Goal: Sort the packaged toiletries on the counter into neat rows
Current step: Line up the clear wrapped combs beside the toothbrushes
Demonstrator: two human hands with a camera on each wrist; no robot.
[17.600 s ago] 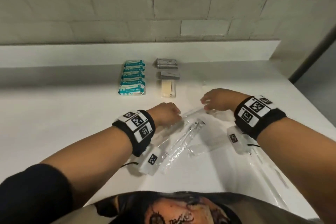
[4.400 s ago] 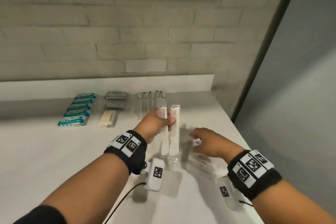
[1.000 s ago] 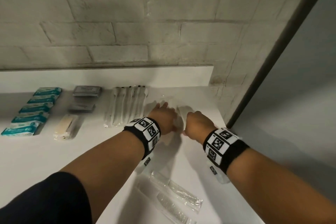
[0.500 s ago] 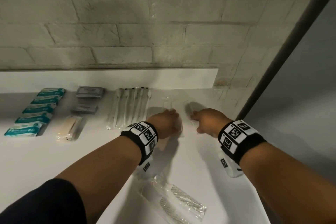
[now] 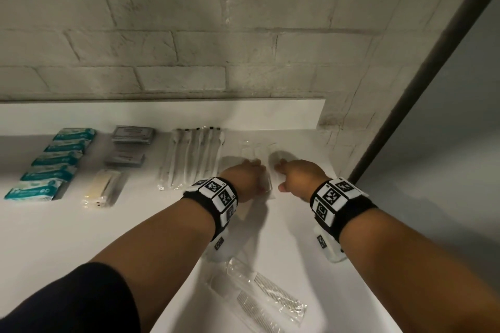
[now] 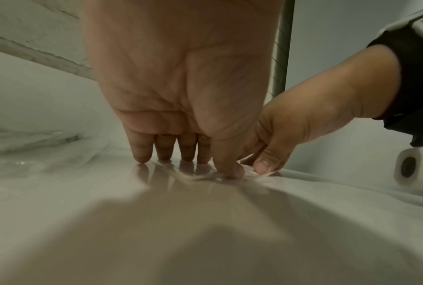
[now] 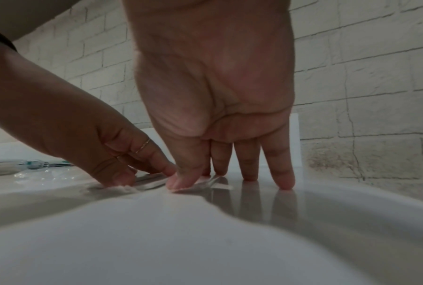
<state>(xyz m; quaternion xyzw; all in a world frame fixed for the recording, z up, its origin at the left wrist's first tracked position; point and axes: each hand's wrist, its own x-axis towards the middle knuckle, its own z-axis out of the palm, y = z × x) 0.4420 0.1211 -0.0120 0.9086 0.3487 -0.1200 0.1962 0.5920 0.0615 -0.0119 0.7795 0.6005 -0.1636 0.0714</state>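
Two clear-wrapped combs (image 5: pixel 258 149) lie side by side at the back of the white counter (image 5: pixel 81 238), to the right of a row of wrapped toothbrushes (image 5: pixel 193 159). My left hand (image 5: pixel 254 167) presses down on these packets with straight fingers (image 6: pixel 142 154) and thumb. My right hand (image 5: pixel 282 170) is close beside it, its thumb (image 7: pixel 181 180) on the plastic edge and its other fingers on the bare counter. Neither hand grips anything. Two more wrapped combs (image 5: pixel 259 303) lie loose and askew near the front edge.
Farther left stand a row of teal packets (image 5: pixel 54 162), two grey boxes (image 5: pixel 130 143) and a yellowish wrapped bar (image 5: pixel 104 188). A brick wall (image 5: pixel 189 48) backs the counter. The counter ends at the right by a dark vertical post (image 5: pixel 405 105).
My right hand has shifted left, closer to my left hand. Both hands stay on the wrapped combs at the back, and the loose combs at the front have not moved.
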